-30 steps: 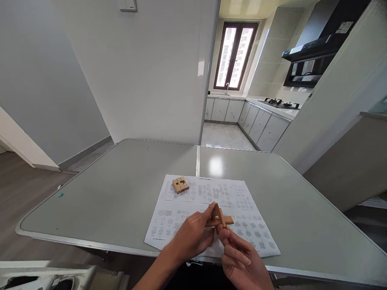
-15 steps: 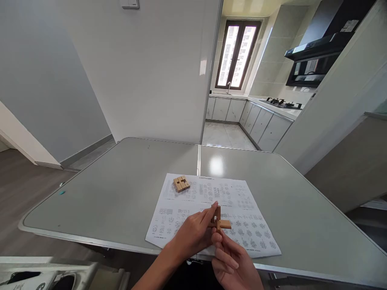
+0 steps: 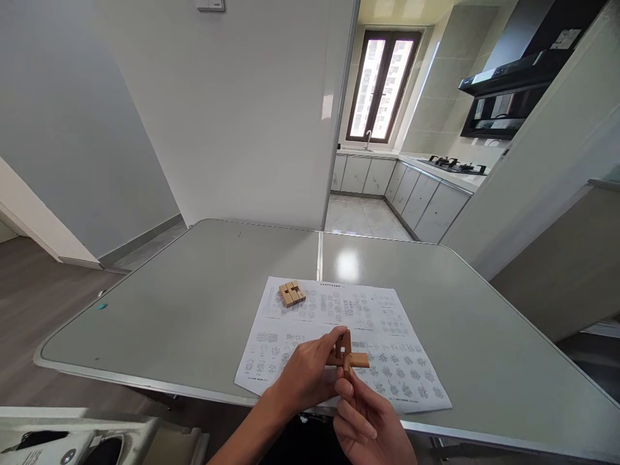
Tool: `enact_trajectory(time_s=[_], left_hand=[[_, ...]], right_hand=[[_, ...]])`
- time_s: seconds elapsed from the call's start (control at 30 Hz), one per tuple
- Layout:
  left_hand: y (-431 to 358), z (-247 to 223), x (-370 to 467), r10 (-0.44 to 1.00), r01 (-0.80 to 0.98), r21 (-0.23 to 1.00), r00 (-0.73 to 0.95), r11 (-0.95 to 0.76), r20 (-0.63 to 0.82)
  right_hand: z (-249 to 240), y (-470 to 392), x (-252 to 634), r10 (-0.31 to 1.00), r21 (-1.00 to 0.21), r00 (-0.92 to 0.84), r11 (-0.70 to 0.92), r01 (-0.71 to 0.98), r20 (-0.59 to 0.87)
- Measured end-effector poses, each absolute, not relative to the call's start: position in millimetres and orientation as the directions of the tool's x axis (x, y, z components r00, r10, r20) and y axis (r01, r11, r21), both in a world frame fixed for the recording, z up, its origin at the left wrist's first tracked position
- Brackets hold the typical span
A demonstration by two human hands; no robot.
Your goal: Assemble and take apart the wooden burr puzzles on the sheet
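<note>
"Several wooden blocks (image 3: 292, 294) sit clustered flat on the printed sheet (image 3: 276, 326), toward its far left. And the hands?"

"The left hand (image 3: 304, 369) pinches the crossed wooden pieces (image 3: 357, 360) from their left side, up over the sheet."

"Which step is that?"

"Fitting or adjusting, I'd judge — the pieces cross, with a small opening between them. Rightmost, the right hand (image 3: 361, 418) pinches their lower end between thumb and finger."

"So what does the next move call for?"

"A steady left grip, I think, while the right eases that end — whether to slide or turn it, I can't tell."
</note>
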State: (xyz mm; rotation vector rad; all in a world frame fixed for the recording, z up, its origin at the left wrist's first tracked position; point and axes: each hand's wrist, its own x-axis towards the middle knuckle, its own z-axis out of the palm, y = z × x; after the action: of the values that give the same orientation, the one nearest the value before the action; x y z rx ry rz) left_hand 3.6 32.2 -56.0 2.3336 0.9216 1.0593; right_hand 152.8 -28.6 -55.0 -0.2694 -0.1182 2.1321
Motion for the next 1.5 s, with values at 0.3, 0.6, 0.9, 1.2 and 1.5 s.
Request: enact_trajectory(time_s=[0.3,0.6,0.9,1.2,1.5], left_hand=[[31,-52,1,0.639,0.458,0.446,0.578,-0.769,0.508],[34,-56,0,0.647,0.438,0.507,0.666,-0.742,0.372],[35,-62,-1,0.654,0.436,0.526,0.670,-0.730,0.352],[32,-59,-3,0.717,0.467,0.588,0.625,-0.660,0.308],[30,-49,0,0.685,0.394,0.626,0.650,-0.673,0.328]], right_hand=[[-55,-29,167,0.814,-0.110,-0.563,-0.578,-0.808,-0.144],[-57,-26,192,0.781,-0.103,-0.592,-0.617,-0.780,-0.197],[-59,-29,183,0.805,-0.183,-0.549,-0.588,-0.788,-0.223],[-58,-30,178,0.813,-0.207,-0.538,-0.578,-0.789,-0.223],[-58,-29,180,0.817,-0.179,-0.538,-0.573,-0.800,-0.207]])
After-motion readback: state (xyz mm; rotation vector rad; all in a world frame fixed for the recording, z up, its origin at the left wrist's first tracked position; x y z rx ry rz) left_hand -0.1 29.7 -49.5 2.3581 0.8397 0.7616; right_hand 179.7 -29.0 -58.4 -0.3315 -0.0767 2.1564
